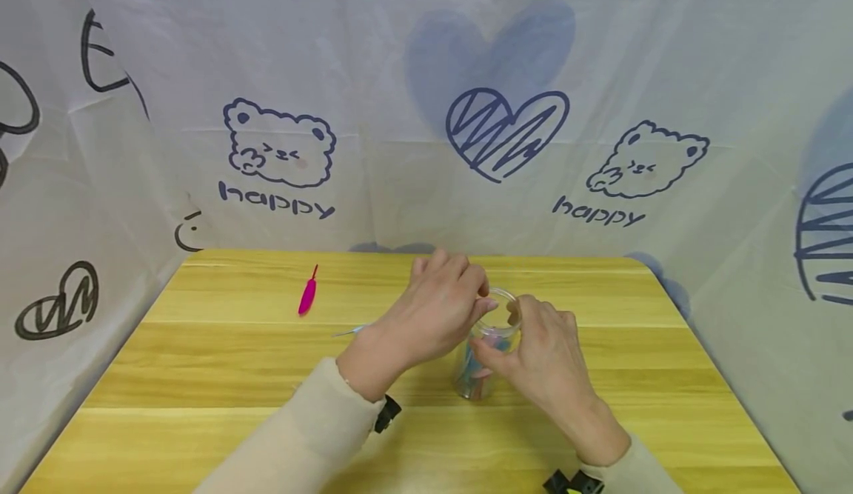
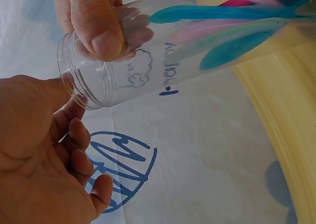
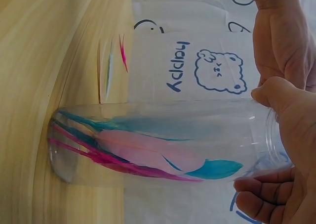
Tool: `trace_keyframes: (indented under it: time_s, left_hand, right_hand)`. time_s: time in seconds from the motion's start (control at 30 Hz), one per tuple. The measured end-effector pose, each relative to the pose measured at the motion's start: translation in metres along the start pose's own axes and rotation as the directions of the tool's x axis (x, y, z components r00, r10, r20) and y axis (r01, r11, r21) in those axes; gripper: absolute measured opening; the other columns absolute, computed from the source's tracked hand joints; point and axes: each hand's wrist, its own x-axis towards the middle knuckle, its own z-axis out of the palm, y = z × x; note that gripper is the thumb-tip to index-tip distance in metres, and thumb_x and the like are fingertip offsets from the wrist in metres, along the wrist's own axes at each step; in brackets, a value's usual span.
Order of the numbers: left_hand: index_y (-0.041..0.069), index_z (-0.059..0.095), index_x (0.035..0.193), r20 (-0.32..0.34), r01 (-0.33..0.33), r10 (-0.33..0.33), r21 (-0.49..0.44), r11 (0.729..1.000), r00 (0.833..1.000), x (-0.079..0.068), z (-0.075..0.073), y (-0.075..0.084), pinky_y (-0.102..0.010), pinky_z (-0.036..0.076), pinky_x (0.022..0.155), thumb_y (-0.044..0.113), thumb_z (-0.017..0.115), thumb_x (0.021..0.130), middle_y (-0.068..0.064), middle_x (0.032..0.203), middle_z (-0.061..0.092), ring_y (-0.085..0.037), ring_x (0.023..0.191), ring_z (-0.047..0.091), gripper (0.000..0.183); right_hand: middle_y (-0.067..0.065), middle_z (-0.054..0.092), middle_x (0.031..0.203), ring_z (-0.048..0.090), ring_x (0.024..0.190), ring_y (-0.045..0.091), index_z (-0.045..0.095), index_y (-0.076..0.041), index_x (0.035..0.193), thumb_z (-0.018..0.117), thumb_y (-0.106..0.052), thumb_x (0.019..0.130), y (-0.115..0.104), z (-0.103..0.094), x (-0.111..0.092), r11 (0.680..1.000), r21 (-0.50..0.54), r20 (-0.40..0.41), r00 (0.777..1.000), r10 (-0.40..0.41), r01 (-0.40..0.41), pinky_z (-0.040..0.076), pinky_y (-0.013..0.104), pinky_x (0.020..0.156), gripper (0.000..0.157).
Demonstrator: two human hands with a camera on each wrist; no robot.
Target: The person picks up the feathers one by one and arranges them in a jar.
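Note:
A clear plastic jar (image 1: 472, 389) without a lid stands upright on the table. Inside are teal, pale pink and magenta feathers (image 3: 153, 152), reaching partway up its height. My right hand (image 1: 549, 349) grips the jar just below its threaded neck, with the thumb on the near side. At the mouth, my left hand (image 1: 436, 305) has its thumb inside the rim (image 2: 81, 70) and its index finger outside, pinching the edge. The other fingers of that hand curl loosely beside the neck.
A magenta feather (image 1: 308, 295) lies at the table's back left. A pale blue feather (image 1: 353, 330) lies partly behind my left wrist. Behind the wooden table (image 1: 220, 375) hangs a white cloth (image 1: 380, 57) printed with bears and hearts.

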Motion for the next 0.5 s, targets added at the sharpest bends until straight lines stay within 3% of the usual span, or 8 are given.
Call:
trace_keyframes:
  time_s: [0.5]
  left_hand:
    - [0.015,0.064,0.104,-0.015,-0.003,0.003,-0.007,1.0,1.0,-0.0019,0.0018,-0.0015,-0.037,0.034,0.079,0.034,0.062,0.107,0.002,0.096,0.058,-0.021,0.092,0.045,0.02]
  right_hand:
    - [0.002,0.062,0.085,0.056,0.072,0.019,0.058,-0.009,0.096,0.091,-0.049,0.075,0.0013,0.0006,0.0003,1.0,0.0,0.0,1.0,-0.006,0.006,0.035,0.038,0.07,0.057]
